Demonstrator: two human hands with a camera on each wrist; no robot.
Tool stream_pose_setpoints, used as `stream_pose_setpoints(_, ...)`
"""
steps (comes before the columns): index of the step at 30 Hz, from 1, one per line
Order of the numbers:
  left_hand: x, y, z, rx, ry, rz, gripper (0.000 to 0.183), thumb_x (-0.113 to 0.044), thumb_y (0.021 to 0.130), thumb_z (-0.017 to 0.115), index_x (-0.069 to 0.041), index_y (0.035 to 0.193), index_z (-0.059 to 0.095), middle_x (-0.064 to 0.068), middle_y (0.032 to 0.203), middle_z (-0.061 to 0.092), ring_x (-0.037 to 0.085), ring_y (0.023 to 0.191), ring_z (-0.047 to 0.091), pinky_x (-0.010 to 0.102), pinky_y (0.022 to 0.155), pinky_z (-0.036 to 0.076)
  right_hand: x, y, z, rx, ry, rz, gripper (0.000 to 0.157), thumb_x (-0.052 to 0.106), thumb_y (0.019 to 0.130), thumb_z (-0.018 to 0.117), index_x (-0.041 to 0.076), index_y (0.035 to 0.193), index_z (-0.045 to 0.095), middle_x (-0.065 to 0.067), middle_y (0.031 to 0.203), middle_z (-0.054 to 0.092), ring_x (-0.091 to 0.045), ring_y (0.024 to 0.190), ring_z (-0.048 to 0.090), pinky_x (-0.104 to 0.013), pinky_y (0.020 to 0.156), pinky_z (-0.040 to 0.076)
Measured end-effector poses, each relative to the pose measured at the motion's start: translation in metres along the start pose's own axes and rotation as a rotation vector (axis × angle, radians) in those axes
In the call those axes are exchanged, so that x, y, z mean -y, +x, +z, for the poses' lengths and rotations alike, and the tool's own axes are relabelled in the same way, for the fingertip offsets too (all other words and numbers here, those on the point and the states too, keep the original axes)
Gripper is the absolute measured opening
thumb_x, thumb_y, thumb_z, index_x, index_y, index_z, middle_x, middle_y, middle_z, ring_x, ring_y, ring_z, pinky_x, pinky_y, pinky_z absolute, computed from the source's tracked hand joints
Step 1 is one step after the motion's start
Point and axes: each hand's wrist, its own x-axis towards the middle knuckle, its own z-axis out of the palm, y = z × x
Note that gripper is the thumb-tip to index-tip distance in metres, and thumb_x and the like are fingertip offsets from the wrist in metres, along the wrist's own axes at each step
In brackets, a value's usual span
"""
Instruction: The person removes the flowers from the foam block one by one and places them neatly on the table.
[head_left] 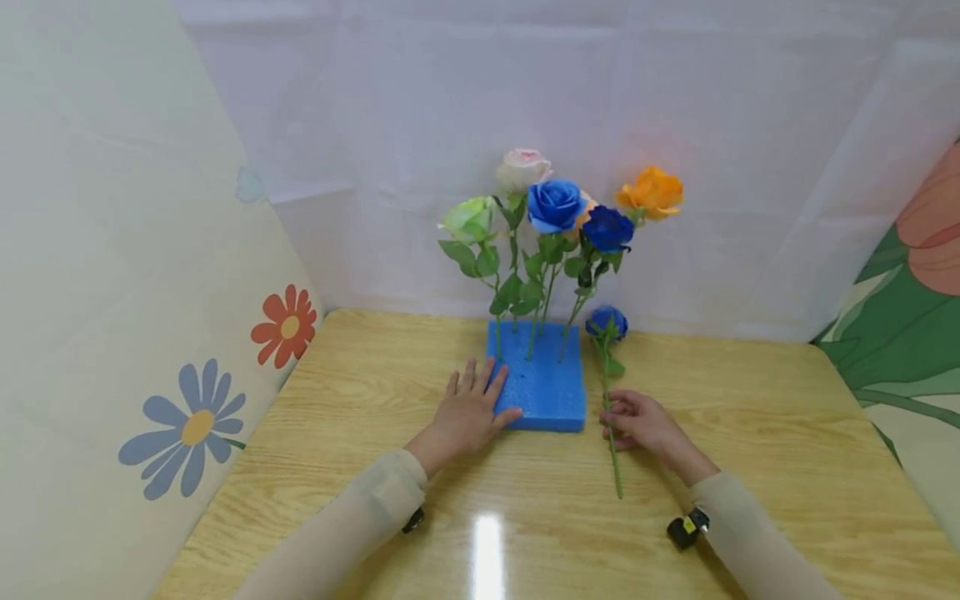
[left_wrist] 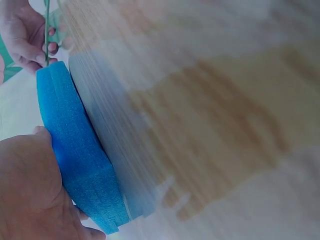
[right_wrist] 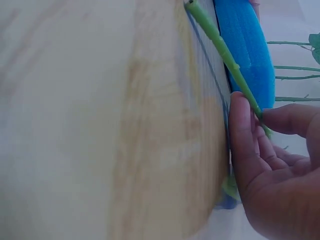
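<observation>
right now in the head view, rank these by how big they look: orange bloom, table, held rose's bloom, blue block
1. Table
2. Blue block
3. Orange bloom
4. Held rose's bloom

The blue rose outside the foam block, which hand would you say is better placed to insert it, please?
Probably the right hand: it pinches the blue rose by its stem, beside the foam block. The left hand, spread on the block's edge, looks better suited to steadying.
</observation>
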Motion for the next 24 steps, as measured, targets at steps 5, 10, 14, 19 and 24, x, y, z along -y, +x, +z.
stream_pose_setpoints(5,0.0005,0.0007,0.0018,-0.005,0.003,0.0,0.083,-0.068,0.102,0.026,-0.015,0.164,0.012,0.013,0.17,0.003,0.044,0.154,0.004,0.062,0.122,0.011,-0.001,0.0027,0.0029,-0.008,-0.014,0.035,0.051,0.002,0.101,0.058,-0.013,0.145,0.036,-0.019,0.111,0.065,-0.016,0.084,0.07,-0.034,0.068,0.061)
stream_pose_setpoints(10,0.0004,0.0006,0.0021,0.0,-0.002,-0.002,0.083,-0.068,0.102,0.027,-0.015,0.164,0.012,0.013,0.17,0.003,0.044,0.155,0.003,0.062,0.122,0.01,0.0005,0.0024,0.0033,-0.013,-0.03,0.063,0.051,0.003,0.102,0.058,-0.011,0.146,0.038,-0.017,0.11,0.065,-0.017,0.086,0.071,-0.035,0.07,0.061)
stream_pose_setpoints(14,0.001,0.0012,0.0031,0.001,-0.003,-0.001,0.083,-0.067,0.102,0.028,-0.015,0.164,0.012,0.014,0.17,0.003,0.044,0.154,0.004,0.062,0.121,0.011,-0.0009,0.0034,0.0037,-0.015,-0.027,0.067,0.052,0.004,0.101,0.06,-0.01,0.146,0.038,-0.018,0.111,0.064,-0.018,0.088,0.071,-0.036,0.071,0.061)
stream_pose_setpoints(19,0.0019,0.002,0.0041,-0.003,-0.008,0.003,0.083,-0.067,0.102,0.029,-0.015,0.164,0.013,0.014,0.17,0.004,0.044,0.154,0.005,0.063,0.121,0.011,-0.0006,0.0026,0.0046,-0.016,-0.025,0.06,0.053,0.004,0.1,0.061,-0.01,0.146,0.039,-0.018,0.111,0.064,-0.019,0.088,0.071,-0.035,0.071,0.061)
stream_pose_setpoints(24,0.0016,0.0028,0.0038,-0.007,0.011,0.006,0.083,-0.067,0.102,0.029,-0.015,0.164,0.014,0.015,0.17,0.005,0.044,0.154,0.006,0.063,0.121,0.013,0.0002,0.0001,0.006,-0.013,-0.039,0.049,0.052,0.003,0.101,0.059,-0.012,0.147,0.039,-0.021,0.116,0.06,-0.02,0.095,0.066,-0.036,0.073,0.061)
